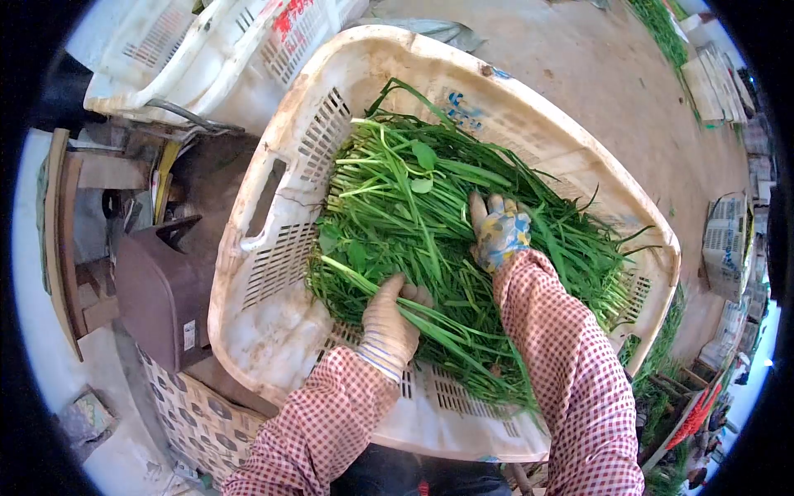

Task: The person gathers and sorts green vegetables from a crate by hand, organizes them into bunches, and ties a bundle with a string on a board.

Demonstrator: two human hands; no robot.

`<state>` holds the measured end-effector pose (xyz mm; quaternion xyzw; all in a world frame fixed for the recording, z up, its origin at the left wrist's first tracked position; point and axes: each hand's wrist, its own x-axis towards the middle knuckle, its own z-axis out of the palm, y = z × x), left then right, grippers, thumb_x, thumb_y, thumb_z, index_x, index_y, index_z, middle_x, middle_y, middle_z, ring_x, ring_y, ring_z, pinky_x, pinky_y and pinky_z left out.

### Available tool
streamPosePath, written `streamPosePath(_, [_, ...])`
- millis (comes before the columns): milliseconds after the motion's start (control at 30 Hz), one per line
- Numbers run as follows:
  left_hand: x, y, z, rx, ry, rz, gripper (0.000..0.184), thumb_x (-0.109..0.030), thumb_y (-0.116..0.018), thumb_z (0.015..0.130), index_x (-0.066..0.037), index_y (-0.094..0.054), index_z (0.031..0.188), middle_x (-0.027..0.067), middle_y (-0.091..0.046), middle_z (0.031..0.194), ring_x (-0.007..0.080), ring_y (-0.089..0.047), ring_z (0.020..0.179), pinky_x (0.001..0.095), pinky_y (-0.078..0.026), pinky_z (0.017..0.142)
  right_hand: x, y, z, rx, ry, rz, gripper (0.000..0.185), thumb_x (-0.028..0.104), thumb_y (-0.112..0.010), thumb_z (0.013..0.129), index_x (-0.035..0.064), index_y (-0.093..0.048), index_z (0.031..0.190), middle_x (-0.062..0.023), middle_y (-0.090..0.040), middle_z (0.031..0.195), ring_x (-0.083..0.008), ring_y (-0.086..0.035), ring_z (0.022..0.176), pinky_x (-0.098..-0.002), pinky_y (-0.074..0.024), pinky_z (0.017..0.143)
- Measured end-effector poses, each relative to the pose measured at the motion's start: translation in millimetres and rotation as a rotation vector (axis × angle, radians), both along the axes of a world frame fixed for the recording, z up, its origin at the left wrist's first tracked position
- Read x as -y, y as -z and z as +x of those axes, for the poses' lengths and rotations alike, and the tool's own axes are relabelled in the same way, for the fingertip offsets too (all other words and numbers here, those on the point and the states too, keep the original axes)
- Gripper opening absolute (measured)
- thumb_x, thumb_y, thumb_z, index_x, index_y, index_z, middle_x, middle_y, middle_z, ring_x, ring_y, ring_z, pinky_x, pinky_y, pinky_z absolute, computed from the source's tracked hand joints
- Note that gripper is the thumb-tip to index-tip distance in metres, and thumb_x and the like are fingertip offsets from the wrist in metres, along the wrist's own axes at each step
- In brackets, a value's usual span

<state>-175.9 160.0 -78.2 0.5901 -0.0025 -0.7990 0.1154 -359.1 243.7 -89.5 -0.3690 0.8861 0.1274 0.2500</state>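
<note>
A large white plastic crate [571, 116], stained brown, holds a thick heap of garlic chives [463, 178], long flat green leaves with pale stem ends mostly at the left. My left hand [390, 326], in a cream glove with a striped cuff, is closed around a small bunch of chives [451, 331] at the heap's near side. Pale stems of that bunch stick out to the left of the thumb. On top of the heap lies my right hand [500, 230], in a glove with a blue and yellow pattern, its thumb apart from the fingers. Some fingertips sink among the leaves.
More white crates [215, 58] stand at the upper left. A brown plastic bin [161, 289] and wooden boards [62, 240] are on the left. Bare floor [571, 50] lies beyond the crate, with further crates [728, 244] and greens at the right.
</note>
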Motion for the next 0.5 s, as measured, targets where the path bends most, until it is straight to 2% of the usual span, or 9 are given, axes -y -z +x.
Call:
streamPosePath(67, [-0.2,0.8,-0.7,0.015,0.002,-0.011,0.013,-0.017,-0.064,0.086,-0.01,-0.053,0.09,0.0041,-0.051,0.074,0.0237,-0.053,0.074,0.0437,-0.047,0.077,0.9,0.0,-1.6,-0.155,-0.07,-0.108,0.07,0.022,-0.063,0.078,0.0094,-0.035,0.141,-0.0171,-0.049,0.131,-0.0338,-0.046,0.123,-0.046,-0.0363,0.1])
streamPosePath(100, [0.1,1.8,-0.5,0.031,-0.002,-0.018,0.014,-0.017,-0.062,0.087,-0.009,-0.051,0.091,0.0062,-0.051,0.075,0.0252,-0.054,0.072,0.0442,-0.048,0.072,8.9,-9.9,-2.5,-0.062,-0.025,-0.032,0.08,0.024,-0.071,0.073,0.0092,-0.032,0.142,-0.0167,-0.045,0.135,-0.032,-0.042,0.128,-0.0459,-0.0345,0.103])
streamPosePath(200, [-1.2,4.0,1.0,-0.011,0.02,-0.015,0.014,-0.016,-0.063,0.086,-0.01,-0.052,0.093,0.0062,-0.051,0.076,0.0254,-0.054,0.074,0.0445,-0.048,0.074,5.8,8.3,-1.2,-0.149,-0.008,-0.115,0.089,0.026,-0.074,0.07,0.0085,-0.027,0.144,-0.017,-0.043,0.138,-0.0332,-0.043,0.127,-0.0469,-0.0336,0.104])
streamPosePath(267, [-0.2,-1.6,-1.2,0.006,-0.009,-0.012,0.014,-0.016,-0.063,0.086,-0.01,-0.053,0.094,0.0059,-0.052,0.077,0.0253,-0.054,0.074,0.0445,-0.047,0.073,12.4,6.2,-15.7,-0.076,0.02,-0.074,0.091,0.025,-0.074,0.073,0.0072,-0.023,0.146,-0.0191,-0.047,0.136,-0.035,-0.048,0.123,-0.0452,-0.0381,0.103])
streamPosePath(333, [1.2,-5.3,-2.2,0.024,0.0,-0.038,0.013,-0.017,-0.063,0.086,-0.009,-0.057,0.095,0.0024,-0.05,0.076,0.022,-0.051,0.078,0.0426,-0.045,0.082,20.8,-7.7,-31.3,0.13,0.098,-0.004,0.093,0.022,-0.074,0.074,0.0052,-0.02,0.147,-0.0215,-0.054,0.127,-0.0359,-0.056,0.114,-0.0415,-0.0457,0.097])
streamPosePath(367, [1.8,1.3,1.0,-0.003,0.002,-0.029,0.014,-0.017,-0.062,0.086,-0.009,-0.057,0.097,0.0027,-0.05,0.078,0.0222,-0.051,0.079,0.0422,-0.046,0.083,26.7,-20.2,-37.2,0.162,0.089,0.023,0.089,0.019,-0.072,0.075,0.0039,-0.02,0.146,-0.0232,-0.058,0.119,-0.0354,-0.059,0.109,-0.0388,-0.0496,0.093])
streamPosePath(400, [2.6,5.4,2.1,-0.003,-0.003,-0.032,0.014,-0.017,-0.062,0.086,-0.009,-0.057,0.097,0.0027,-0.05,0.078,0.0222,-0.051,0.079,0.0422,-0.046,0.083,23.7,-24.9,-43.1,0.201,0.124,-0.061,0.085,0.018,-0.07,0.074,0.0036,-0.025,0.145,-0.022,-0.059,0.118,-0.0345,-0.059,0.109,-0.0388,-0.0501,0.092])
streamPosePath(467, [4.9,9.2,1.7,0.006,-0.048,-0.044,0.013,-0.016,-0.062,0.086,-0.01,-0.054,0.095,0.0053,-0.053,0.077,0.0231,-0.054,0.074,0.043,-0.047,0.072,21.3,-29.6,-58.7,0.293,0.148,-0.069,0.083,0.019,-0.071,0.071,0.0033,-0.031,0.142,-0.0222,-0.059,0.119,-0.0349,-0.058,0.111,-0.039,-0.0491,0.094])
streamPosePath(500, [6.1,8.4,1.0,0.0,-0.058,-0.049,0.013,-0.016,-0.062,0.086,-0.01,-0.054,0.095,0.0053,-0.053,0.077,0.0231,-0.054,0.074,0.043,-0.047,0.072,15.4,-33.9,-58.2,0.25,0.164,-0.168,0.08,0.021,-0.072,0.068,0.0029,-0.037,0.138,-0.0228,-0.06,0.118,-0.0363,-0.058,0.11,-0.0395,-0.0481,0.094])
